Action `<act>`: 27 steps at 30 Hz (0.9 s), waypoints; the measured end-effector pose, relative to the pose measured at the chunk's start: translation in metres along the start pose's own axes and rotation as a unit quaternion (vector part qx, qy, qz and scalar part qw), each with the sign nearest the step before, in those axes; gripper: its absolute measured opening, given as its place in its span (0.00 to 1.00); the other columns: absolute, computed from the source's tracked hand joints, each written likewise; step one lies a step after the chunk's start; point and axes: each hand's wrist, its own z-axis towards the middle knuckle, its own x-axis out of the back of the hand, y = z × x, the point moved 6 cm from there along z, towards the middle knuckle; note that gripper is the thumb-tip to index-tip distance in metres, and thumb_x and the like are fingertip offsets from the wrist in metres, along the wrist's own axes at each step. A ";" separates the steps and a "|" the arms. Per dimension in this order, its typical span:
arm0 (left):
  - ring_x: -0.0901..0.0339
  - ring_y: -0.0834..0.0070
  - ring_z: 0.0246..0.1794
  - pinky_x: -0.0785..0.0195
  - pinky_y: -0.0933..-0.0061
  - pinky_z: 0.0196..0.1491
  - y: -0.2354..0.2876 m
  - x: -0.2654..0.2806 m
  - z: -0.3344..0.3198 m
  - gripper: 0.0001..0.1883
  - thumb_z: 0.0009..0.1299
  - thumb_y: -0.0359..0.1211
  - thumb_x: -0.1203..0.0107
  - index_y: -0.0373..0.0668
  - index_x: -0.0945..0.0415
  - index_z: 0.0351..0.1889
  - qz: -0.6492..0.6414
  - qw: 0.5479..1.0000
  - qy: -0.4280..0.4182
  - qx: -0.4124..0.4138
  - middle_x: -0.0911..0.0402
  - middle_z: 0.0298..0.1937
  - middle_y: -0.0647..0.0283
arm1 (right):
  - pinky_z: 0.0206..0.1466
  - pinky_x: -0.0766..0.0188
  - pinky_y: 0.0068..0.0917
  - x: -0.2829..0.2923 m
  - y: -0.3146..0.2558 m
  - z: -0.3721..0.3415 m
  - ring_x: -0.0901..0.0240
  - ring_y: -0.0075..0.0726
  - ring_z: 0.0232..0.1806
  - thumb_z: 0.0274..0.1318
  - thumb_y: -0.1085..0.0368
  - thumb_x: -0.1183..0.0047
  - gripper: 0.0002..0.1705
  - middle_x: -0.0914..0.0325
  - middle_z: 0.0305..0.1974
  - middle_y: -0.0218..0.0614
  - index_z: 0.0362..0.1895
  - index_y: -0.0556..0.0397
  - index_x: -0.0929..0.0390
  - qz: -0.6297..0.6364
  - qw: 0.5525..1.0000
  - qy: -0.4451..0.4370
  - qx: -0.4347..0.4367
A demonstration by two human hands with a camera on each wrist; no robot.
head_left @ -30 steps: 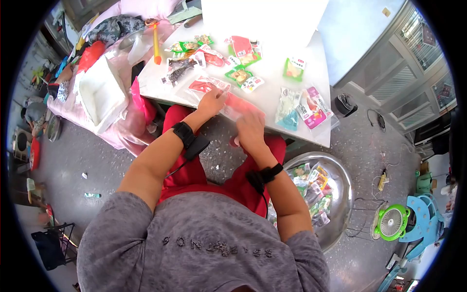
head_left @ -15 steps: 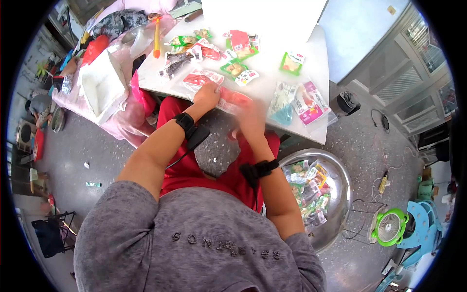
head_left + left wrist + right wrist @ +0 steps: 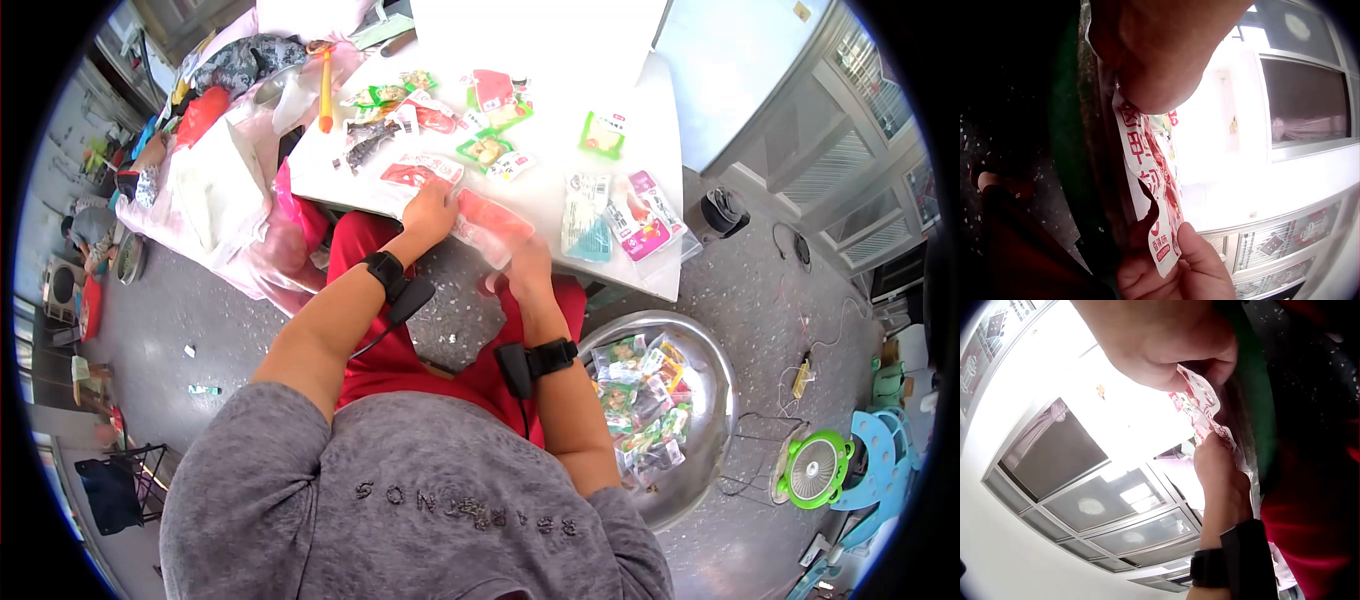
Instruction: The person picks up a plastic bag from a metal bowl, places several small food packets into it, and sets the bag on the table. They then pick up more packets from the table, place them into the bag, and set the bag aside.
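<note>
While our left hand (image 3: 430,212) pinches one end of red-and-white packet (image 3: 492,222), our right hand (image 3: 530,268) pinches other, along front edge of tabletop (image 3: 555,130). Step in hand, we judge: stretching packet straight. Next move probably calls for even hold, then choosing spot: beside purple-and-white packet (image 3: 643,215) near front right corner, or steel basin (image 3: 716,400) below.

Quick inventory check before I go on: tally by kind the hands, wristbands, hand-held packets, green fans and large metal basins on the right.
Left hand and right hand: 2
Black wristbands: 2
Held pink packet: 1
Green fan: 1
Large metal basin: 1
Total: 7
</note>
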 end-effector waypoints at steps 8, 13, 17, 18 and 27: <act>0.29 0.61 0.30 0.38 0.66 0.33 -0.003 0.007 0.003 0.12 0.60 0.38 0.57 0.38 0.30 0.25 -0.136 0.989 0.044 -0.027 0.28 0.26 0.55 | 0.33 0.33 0.19 -0.003 -0.008 0.007 0.30 0.26 0.32 0.44 0.75 0.61 0.12 0.27 0.34 0.35 0.37 0.61 0.30 -0.023 0.997 -0.021 0.073; 0.30 0.57 0.30 0.38 0.62 0.32 0.004 0.019 -0.002 0.11 0.60 0.36 0.57 0.37 0.31 0.26 -0.119 0.990 0.029 -0.070 0.29 0.28 0.50 | 0.33 0.32 0.22 -0.002 -0.018 0.013 0.29 0.29 0.31 0.44 0.77 0.63 0.13 0.27 0.34 0.40 0.36 0.63 0.30 -0.021 0.997 -0.049 0.058; 0.30 0.56 0.30 0.38 0.60 0.33 0.022 0.026 -0.008 0.09 0.59 0.35 0.57 0.38 0.31 0.28 -0.013 0.988 0.039 -0.146 0.29 0.28 0.51 | 0.35 0.31 0.23 -0.011 -0.019 0.016 0.29 0.31 0.34 0.45 0.77 0.63 0.13 0.27 0.36 0.40 0.37 0.64 0.31 0.027 0.996 -0.059 0.059; 0.30 0.56 0.30 0.38 0.60 0.33 0.028 0.029 -0.010 0.09 0.59 0.35 0.57 0.39 0.31 0.28 0.002 0.987 0.033 -0.156 0.29 0.28 0.51 | 0.36 0.31 0.23 -0.020 -0.020 0.015 0.29 0.31 0.35 0.45 0.77 0.63 0.12 0.28 0.36 0.40 0.37 0.64 0.31 0.043 0.995 -0.074 0.056; 0.30 0.56 0.29 0.35 0.60 0.32 0.058 0.048 -0.028 0.10 0.59 0.36 0.59 0.41 0.32 0.31 0.008 0.983 -0.035 -0.181 0.29 0.27 0.52 | 0.16 0.41 0.13 -0.057 0.011 0.033 0.37 0.19 0.17 0.50 0.65 0.58 0.13 0.29 0.26 0.28 0.41 0.54 0.30 -0.122 0.992 -0.024 -0.034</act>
